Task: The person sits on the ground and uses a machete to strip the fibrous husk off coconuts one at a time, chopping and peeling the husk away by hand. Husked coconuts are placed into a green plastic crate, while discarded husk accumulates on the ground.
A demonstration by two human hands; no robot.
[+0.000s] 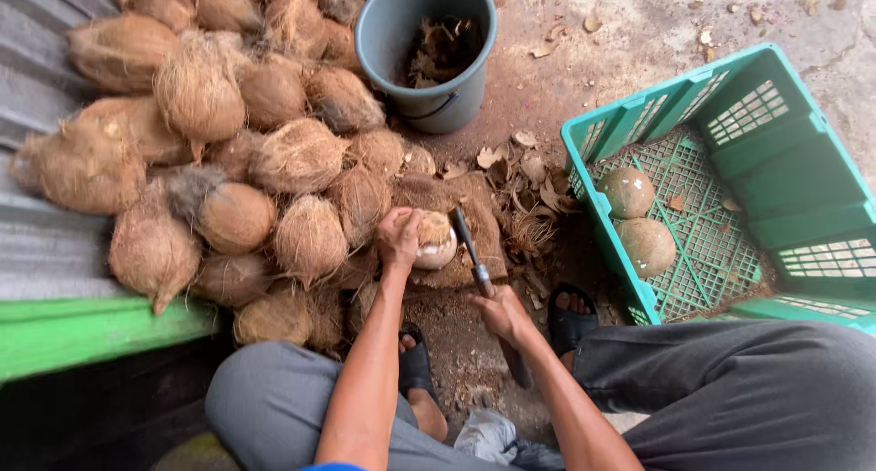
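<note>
The coconut [434,240], half peeled, rests on a wooden block [456,243] under the gripping left hand [399,238]; the right hand [500,311], closed around the cleaver [482,275], should probably cut away from those fingers.

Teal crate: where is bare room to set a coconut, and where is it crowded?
The teal crate has free grid floor right of its two shelled coconuts. The bare ground between crate and grey bucket is open. The husked coconut pile at left is crowded.
</note>
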